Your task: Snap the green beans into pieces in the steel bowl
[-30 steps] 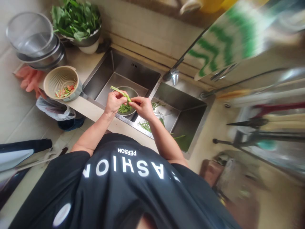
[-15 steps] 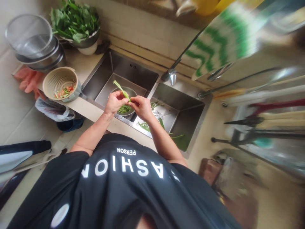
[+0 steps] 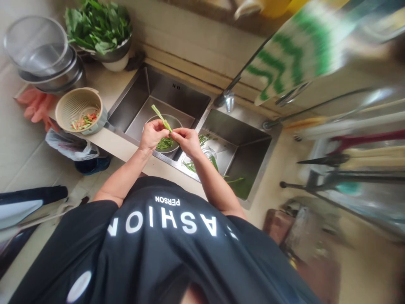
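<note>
Between both hands, above the left sink basin, is a pale green vegetable stalk (image 3: 157,111), its end pointing up and left. My left hand (image 3: 152,135) is closed around it, thumb and fingers pinching its lower part. My right hand (image 3: 187,141) pinches the stalk's near end, its fingertips close to the left ones. Beneath the hands sits a round metal bowl (image 3: 177,123) holding cut green pieces (image 3: 164,144); the hands partly hide it. More green stalks (image 3: 190,166) lie in the right basin, partly behind my right forearm.
A double steel sink (image 3: 129,93) has a faucet (image 3: 229,101) at its back. To the left stand a colander (image 3: 65,110) with red and green pieces, stacked metal bowls (image 3: 72,78) and a bowl of leafy greens (image 3: 98,27). A striped cloth (image 3: 291,55) hangs at right.
Both hands stay over the bowl with only slight finger movement on the stalk. The stalk's upper end looks narrower and turned a little. The whole view has shifted very slightly.
</note>
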A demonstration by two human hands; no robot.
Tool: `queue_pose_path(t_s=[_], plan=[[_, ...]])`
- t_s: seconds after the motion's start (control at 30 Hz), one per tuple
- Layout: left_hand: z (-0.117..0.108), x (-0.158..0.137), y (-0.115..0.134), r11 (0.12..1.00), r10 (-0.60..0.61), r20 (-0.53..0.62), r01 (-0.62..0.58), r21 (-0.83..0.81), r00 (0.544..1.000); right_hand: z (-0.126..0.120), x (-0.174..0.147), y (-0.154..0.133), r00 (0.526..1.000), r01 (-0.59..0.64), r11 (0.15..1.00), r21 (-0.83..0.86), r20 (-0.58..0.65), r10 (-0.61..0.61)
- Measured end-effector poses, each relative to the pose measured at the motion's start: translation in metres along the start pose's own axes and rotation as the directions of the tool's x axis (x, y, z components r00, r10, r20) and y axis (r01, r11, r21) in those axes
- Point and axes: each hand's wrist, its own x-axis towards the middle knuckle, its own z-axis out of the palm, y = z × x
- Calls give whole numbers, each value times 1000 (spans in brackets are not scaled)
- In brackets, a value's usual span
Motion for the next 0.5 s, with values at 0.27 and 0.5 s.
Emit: queue_pose_path(t_s=[0.27, 0.5], plan=[[-12, 3, -14, 991, -43, 132, 25, 134, 990, -7, 1, 7, 977, -149, 973, 177, 180, 117], [-27, 3, 17, 473, 382, 319, -480, 739, 867, -45, 0, -10, 988, 78, 977, -200, 144, -49]])
